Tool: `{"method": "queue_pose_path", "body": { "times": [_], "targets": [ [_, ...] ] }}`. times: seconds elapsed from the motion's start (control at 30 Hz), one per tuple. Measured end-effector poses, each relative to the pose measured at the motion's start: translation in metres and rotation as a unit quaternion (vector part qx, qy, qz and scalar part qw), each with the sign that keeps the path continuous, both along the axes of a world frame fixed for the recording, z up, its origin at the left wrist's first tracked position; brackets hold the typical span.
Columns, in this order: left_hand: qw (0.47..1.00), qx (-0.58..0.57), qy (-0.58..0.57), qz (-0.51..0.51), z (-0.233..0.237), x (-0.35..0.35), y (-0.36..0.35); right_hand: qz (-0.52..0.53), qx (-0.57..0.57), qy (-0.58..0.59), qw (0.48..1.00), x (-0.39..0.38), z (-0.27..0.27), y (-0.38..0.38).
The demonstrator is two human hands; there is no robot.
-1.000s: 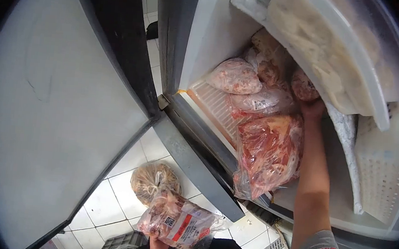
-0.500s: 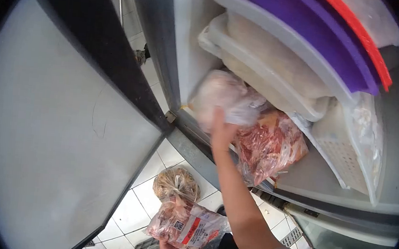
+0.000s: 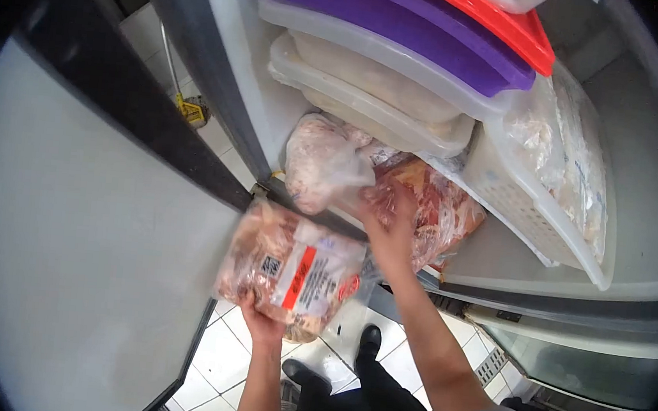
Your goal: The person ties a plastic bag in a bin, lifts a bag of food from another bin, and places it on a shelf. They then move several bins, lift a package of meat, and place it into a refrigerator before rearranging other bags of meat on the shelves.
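Observation:
My left hand [image 3: 260, 321] grips the lower edge of a clear bag of meat [image 3: 292, 269] with a white and red label, held up in front of the freezer's opening. My right hand [image 3: 392, 223] reaches into the freezer, thumb and fingers apart against a clear bag of red meat [image 3: 450, 204]; the fingertips are slightly blurred. Just left of that hand lies a whitish plastic bag of pale frozen meat [image 3: 321, 158], close to the thumb. Both bags rest on the freezer's bottom, beneath stacked tubs.
Above are translucent tubs [image 3: 369, 103], a purple tub [image 3: 407, 28] and a red lid [image 3: 509, 22]. A perforated white basket [image 3: 534, 184] with bagged goods stands right. The freezer door [image 3: 91, 239] hangs open left. Below, a tied bag [image 3: 300, 334] sits on white floor tiles [image 3: 214, 352].
My left hand has raised the labelled bag toward the freezer. My right hand has shifted from the whitish bag onto the red meat bag. The view has moved, showing my shoes.

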State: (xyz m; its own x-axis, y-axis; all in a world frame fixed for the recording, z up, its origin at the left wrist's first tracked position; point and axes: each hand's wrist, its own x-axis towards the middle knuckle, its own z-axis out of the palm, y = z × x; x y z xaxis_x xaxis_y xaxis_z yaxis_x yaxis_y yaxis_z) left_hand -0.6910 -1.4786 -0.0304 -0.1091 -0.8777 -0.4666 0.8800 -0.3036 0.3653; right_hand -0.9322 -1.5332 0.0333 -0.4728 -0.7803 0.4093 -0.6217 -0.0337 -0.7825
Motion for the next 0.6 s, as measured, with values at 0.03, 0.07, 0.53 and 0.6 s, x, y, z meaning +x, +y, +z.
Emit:
{"method": "queue_pose_path", "body": {
  "times": [0.03, 0.07, 0.53, 0.6],
  "targets": [
    [1.0, -0.009, 0.005, -0.009, 0.005, -0.007, -0.011, -0.061, -0.001, 0.035, 0.998, -0.009, -0.001, 0.029],
    [1.0, -0.013, 0.004, -0.009, 0.006, -0.012, -0.017, -0.119, -0.003, 0.071, 0.99, -0.018, -0.005, 0.058],
    [0.999, 0.018, -0.002, -0.026, -0.023, -0.011, -0.016, -0.065, -0.049, -0.628, 0.774, -0.071, -0.042, 0.034],
    [0.999, 0.028, 0.007, -0.028, -0.019, -0.011, -0.018, -0.065, -0.051, -0.632, 0.771, -0.079, -0.061, 0.026]
  ]
}}
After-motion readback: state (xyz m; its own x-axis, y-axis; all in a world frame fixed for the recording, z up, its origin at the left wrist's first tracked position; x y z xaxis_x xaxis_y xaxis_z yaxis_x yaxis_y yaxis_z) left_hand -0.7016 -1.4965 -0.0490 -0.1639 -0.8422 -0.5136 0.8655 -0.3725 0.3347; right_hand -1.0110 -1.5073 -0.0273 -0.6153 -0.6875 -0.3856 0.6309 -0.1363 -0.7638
